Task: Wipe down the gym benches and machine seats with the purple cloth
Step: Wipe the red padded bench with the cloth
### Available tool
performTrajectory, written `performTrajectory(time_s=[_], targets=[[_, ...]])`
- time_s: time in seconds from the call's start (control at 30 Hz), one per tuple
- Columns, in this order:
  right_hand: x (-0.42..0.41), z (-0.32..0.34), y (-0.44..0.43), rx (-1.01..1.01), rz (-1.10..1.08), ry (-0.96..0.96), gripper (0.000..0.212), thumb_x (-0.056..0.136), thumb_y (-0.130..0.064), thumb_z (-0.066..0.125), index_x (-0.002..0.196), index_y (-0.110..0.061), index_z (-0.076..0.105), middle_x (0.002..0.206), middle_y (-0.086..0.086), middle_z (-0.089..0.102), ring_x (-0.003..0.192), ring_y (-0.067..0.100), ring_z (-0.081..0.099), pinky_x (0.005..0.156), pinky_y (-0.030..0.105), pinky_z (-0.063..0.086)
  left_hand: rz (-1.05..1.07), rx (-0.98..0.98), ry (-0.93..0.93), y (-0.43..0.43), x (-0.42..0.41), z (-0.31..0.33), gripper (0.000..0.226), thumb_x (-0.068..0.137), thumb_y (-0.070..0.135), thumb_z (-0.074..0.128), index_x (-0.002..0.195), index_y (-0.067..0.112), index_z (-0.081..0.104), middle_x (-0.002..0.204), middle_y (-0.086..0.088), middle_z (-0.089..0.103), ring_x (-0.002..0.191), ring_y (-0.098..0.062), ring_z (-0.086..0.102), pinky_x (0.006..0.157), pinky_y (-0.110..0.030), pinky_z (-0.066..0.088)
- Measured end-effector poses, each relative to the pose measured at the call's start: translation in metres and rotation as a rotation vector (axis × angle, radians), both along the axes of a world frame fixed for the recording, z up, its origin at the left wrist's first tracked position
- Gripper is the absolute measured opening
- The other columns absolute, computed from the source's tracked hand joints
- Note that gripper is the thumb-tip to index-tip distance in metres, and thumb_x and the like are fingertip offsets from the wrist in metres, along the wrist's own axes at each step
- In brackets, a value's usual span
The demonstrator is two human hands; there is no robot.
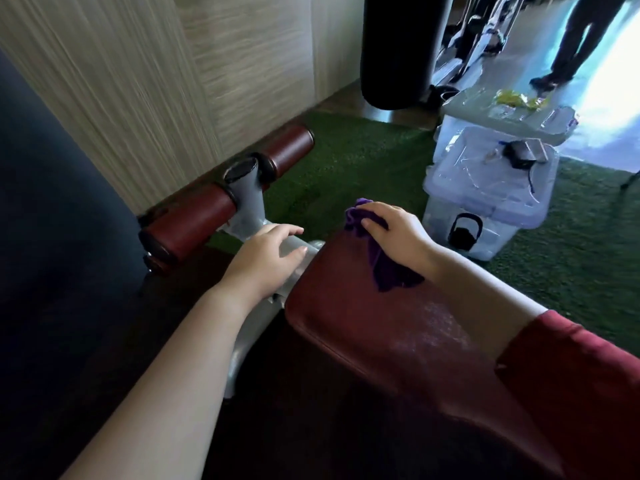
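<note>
Both arms reach fwd, forearms bare. L hand (266, 258) is palm down, wrist about straight, fingers loosely spread and lightly bent, gripping nothing. R hand (394, 233) sits a bit further fwd and to the right, palm down, fingers curled over the bunched purple cloth (388, 271) and pressing on it. R arm comes in from lower right, red sleeve (571, 375) covering it above the forearm. Hands near, not touching.
</note>
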State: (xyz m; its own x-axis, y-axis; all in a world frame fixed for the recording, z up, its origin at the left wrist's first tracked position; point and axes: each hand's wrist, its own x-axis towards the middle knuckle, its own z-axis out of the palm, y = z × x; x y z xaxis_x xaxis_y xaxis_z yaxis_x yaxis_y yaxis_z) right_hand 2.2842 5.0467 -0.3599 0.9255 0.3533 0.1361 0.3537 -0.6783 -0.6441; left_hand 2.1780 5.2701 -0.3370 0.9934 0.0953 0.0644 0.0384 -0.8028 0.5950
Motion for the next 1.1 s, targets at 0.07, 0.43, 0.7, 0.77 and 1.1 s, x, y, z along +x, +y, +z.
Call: performTrajectory(time_s=[0.07,0.43,0.7,0.77,1.1], targets=[[-0.007,0.043,-0.016,0.01,-0.034,0.002,0.033,0.094,-0.027,0.055,0.126,-0.031,0.06,0.127,-0.005,0.062,0.115,0.014,0.057,0.094,0.023,0.041,-0.036,-0.004,0.013,-0.015,0.002,0.041,0.036,0.093,0.034,0.058,0.129,0.027,0.057,0.135,0.003,0.049,0.127,-0.013,0.045,0.094,-0.024,0.034],[-0.091,0.265,-0.148,0.021,-0.267,0.028,0.033,0.092,-0.025,0.059,0.125,-0.028,0.062,0.123,-0.006,0.065,0.11,0.014,0.059,0.088,0.017,0.038,-0.325,0.023,-0.051,-0.141,-0.002,0.264,0.037,0.092,0.039,0.057,0.129,0.031,0.055,0.136,0.006,0.049,0.125,-0.013,0.045,0.094,-0.026,0.034],[-0.23,0.341,-0.264,0.058,-0.575,0.021,0.031,0.089,-0.02,0.063,0.12,-0.024,0.066,0.123,0.0,0.064,0.114,0.016,0.057,0.096,0.018,0.038,-0.638,-0.019,-0.024,-0.262,-0.052,0.325,0.04,0.09,0.035,0.063,0.129,0.027,0.058,0.132,0.006,0.055,0.122,-0.011,0.049,0.1,-0.025,0.037],[-0.266,0.354,-0.291,0.064,-0.671,0.013,0.031,0.089,-0.018,0.063,0.12,-0.022,0.066,0.125,0.0,0.063,0.116,0.016,0.056,0.095,0.016,0.036,-0.722,-0.019,-0.023,-0.293,-0.065,0.333,0.041,0.09,0.036,0.063,0.13,0.027,0.058,0.133,0.005,0.054,0.124,-0.012,0.048,0.103,-0.028,0.037],[-0.494,0.385,-0.382,0.134,-1.218,-0.098,0.028,0.091,-0.022,0.061,0.117,-0.033,0.066,0.121,-0.007,0.064,0.116,0.01,0.057,0.103,0.026,0.041,-1.209,-0.043,-0.109,-0.457,-0.174,0.357,0.036,0.087,0.039,0.065,0.122,0.034,0.062,0.126,0.008,0.056,0.116,-0.014,0.053,0.099,-0.028,0.041]])
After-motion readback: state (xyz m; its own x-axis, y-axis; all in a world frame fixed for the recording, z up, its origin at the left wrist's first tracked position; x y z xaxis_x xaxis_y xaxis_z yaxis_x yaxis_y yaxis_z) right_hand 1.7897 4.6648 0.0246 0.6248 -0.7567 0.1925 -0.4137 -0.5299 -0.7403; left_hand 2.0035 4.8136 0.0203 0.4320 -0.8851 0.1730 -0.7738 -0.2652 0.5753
